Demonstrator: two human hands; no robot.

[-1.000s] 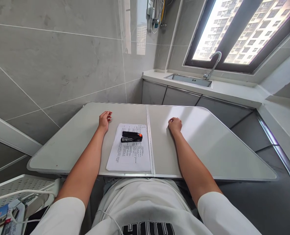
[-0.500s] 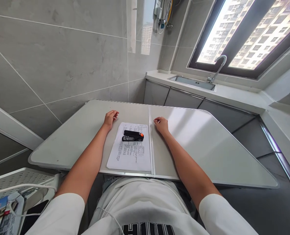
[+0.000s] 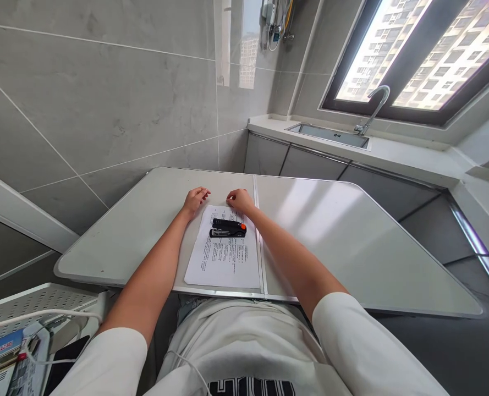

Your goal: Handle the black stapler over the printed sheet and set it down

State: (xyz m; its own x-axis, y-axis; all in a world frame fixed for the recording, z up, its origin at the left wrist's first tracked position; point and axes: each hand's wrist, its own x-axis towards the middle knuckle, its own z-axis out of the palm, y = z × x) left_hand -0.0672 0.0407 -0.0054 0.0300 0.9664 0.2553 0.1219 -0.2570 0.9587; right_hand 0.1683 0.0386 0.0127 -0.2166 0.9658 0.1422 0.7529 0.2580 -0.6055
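Observation:
A printed sheet of paper (image 3: 223,258) lies on a grey folding table (image 3: 335,231) in front of me. A black stapler (image 3: 228,227) with an orange end rests across the sheet's upper part. My left hand (image 3: 195,199) sits at the sheet's top left corner, fingers loosely curled and touching the table, holding nothing. My right hand (image 3: 240,199) hovers over the sheet's top edge just beyond the stapler, fingers bent downward, nothing visibly in them.
A tiled wall (image 3: 104,99) stands beyond the table's left side. A counter with a sink (image 3: 330,135) and tap (image 3: 374,107) runs under a window at the back right. A white perforated rack (image 3: 29,305) with cables and booklets sits at the lower left.
My right hand has slid left across the table's centre seam to the top edge of the paper. My left hand has shifted slightly toward the sheet's corner. The stapler and paper have not moved.

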